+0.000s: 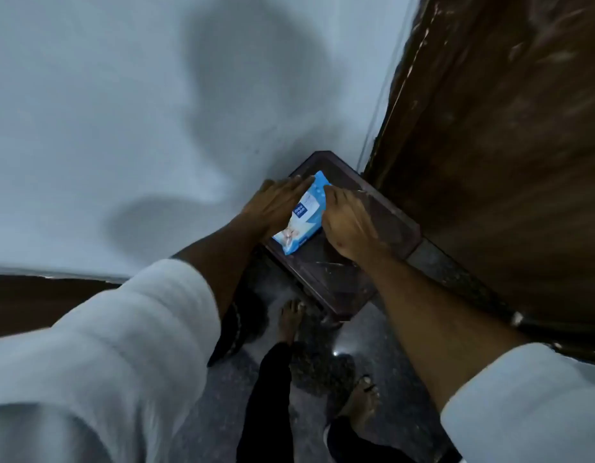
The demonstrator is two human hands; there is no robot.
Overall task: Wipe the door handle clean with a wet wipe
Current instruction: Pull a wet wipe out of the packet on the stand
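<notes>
While the blue wet wipe pack (304, 215) lies on a small dark table (343, 275) in the corner beside the brown door (506, 145), the left hand (272, 205) rests flat on its left edge, fingers stretched together. The right hand (349, 222) pinches the pack's top (the picture is blurred here).

White sleeves (129, 345) pushed up the forearms, dark trousers (269, 396), bare feet (289, 320).

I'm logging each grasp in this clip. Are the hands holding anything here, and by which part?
Both hands are on the blue wipes pack lying on the stool: left hand flat along its left edge, right hand at its right edge. It isn't lifted.
</notes>
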